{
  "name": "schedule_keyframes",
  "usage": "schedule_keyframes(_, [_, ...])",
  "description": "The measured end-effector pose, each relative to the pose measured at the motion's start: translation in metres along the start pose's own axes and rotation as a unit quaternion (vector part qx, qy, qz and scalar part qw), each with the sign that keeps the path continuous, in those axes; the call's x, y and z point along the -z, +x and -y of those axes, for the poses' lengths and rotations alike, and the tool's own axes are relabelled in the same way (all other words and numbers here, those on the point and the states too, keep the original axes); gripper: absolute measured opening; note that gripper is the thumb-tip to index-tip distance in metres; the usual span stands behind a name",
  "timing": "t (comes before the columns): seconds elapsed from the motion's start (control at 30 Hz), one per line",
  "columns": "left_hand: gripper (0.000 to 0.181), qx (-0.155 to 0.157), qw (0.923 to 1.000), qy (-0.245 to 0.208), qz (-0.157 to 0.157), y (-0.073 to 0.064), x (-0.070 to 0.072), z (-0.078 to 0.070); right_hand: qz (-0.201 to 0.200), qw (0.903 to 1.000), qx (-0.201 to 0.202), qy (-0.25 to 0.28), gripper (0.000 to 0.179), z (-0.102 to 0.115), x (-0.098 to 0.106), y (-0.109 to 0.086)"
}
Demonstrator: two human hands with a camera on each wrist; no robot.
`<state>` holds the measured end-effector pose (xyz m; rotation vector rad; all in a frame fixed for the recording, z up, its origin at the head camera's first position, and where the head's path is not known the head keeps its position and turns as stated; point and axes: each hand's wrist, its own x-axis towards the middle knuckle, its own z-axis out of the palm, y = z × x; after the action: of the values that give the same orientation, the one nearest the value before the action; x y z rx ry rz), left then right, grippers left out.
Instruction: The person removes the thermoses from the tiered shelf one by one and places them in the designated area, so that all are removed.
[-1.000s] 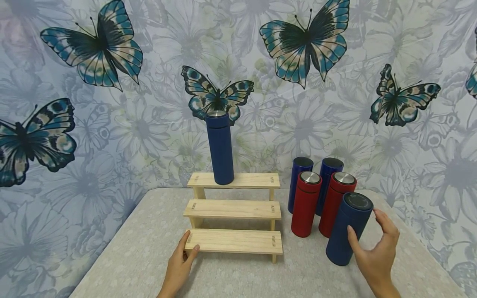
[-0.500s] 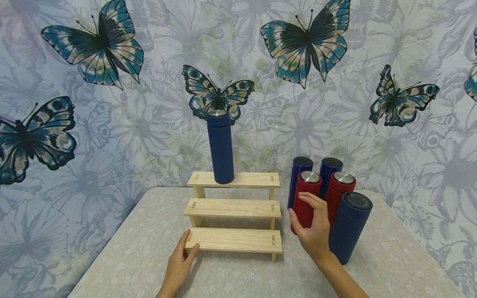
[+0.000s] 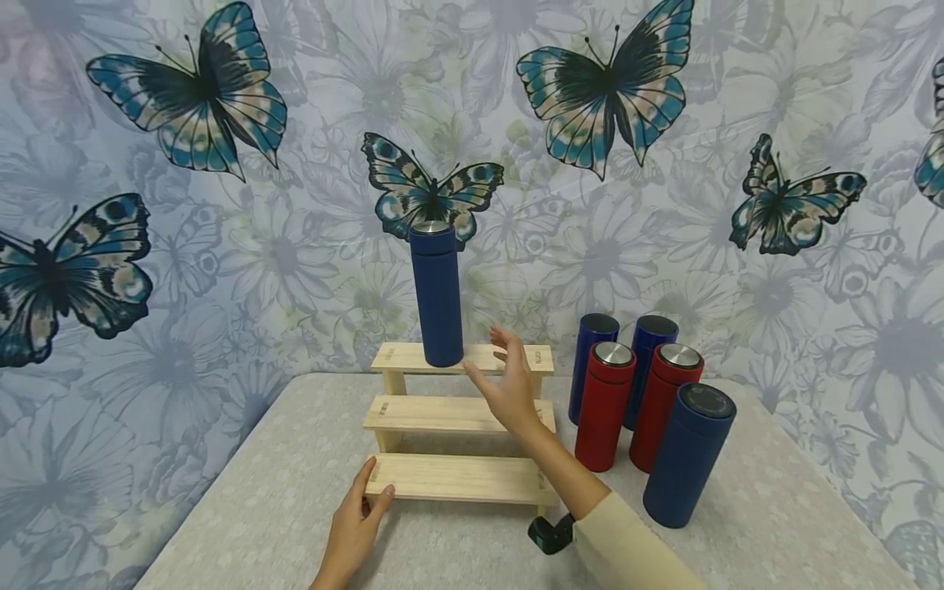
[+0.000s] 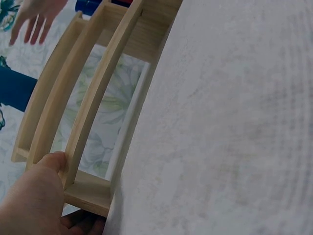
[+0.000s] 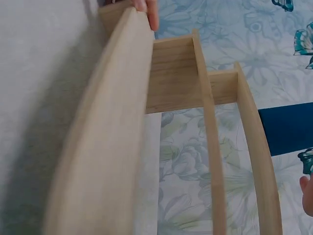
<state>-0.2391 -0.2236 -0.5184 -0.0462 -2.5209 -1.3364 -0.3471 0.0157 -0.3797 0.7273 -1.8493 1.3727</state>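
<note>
A three-step wooden display stand [image 3: 457,415] stands on a pale patterned tablecloth. At the left end of its lowest step, my left hand [image 3: 352,524] grips the board, the thumb on top; the left wrist view shows the other fingers beneath it. One blue thermos bottle [image 3: 437,303] with a silver-topped lid stands upright on the top step. Just right of this bottle my right hand [image 3: 510,389] hovers over the stand with spread fingers, apart from the bottle and holding nothing. Only its fingers' edge enters the right wrist view.
To the right of the stand, two red thermos bottles [image 3: 605,410] stand before two glossy dark-blue bottles [image 3: 592,360]. A matte blue bottle [image 3: 687,459] stands nearest the front. Butterfly-printed wallpaper [image 3: 295,270] rises behind the table.
My right hand has let go of the front-right blue bottle and swept left past the red bottles to the top step. My left hand has kept its grip on the stand.
</note>
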Motion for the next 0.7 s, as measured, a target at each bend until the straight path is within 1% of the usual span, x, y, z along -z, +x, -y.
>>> schedule_keyframes(0.1, [0.067, -0.001, 1.0, 0.002, -0.003, -0.001, 0.001, 0.0, 0.017, 0.999, -0.041, 0.01, 0.078, 0.002, -0.017, 0.021])
schedule_keyframes(0.2, [0.068, -0.004, 1.0, 0.004, -0.003, -0.001, 0.002, 0.0, 0.029, 0.9967, -0.074, 0.018, 0.089, 0.007, -0.029, 0.043])
schedule_keyframes(0.27, [0.068, -0.004, 1.0, 0.003, -0.003, -0.001, 0.002, -0.001, 0.042, 0.9954, -0.085, 0.01, 0.095, 0.01, -0.035, 0.056])
schedule_keyframes(0.37, [0.068, -0.002, 1.0, 0.002, -0.003, 0.0, 0.002, -0.002, 0.07, 0.9932, -0.092, -0.012, 0.102, 0.015, -0.04, 0.072])
schedule_keyframes(0.43, [0.068, 0.0, 1.0, 0.002, -0.002, -0.001, 0.002, -0.002, 0.089, 0.9911, -0.094, -0.029, 0.106, 0.017, -0.042, 0.08])
schedule_keyframes(0.47, [0.068, 0.001, 1.0, 0.003, -0.001, -0.001, 0.002, -0.002, 0.098, 0.99, -0.096, -0.029, 0.107, 0.017, -0.042, 0.083])
schedule_keyframes(0.57, [0.068, 0.003, 1.0, 0.003, 0.002, -0.001, 0.001, -0.002, 0.118, 0.9868, -0.11, -0.012, 0.108, 0.017, -0.042, 0.09])
schedule_keyframes(0.7, [0.068, 0.003, 1.0, 0.003, 0.002, -0.001, 0.001, -0.002, 0.133, 0.983, -0.127, 0.007, 0.104, 0.015, -0.041, 0.092])
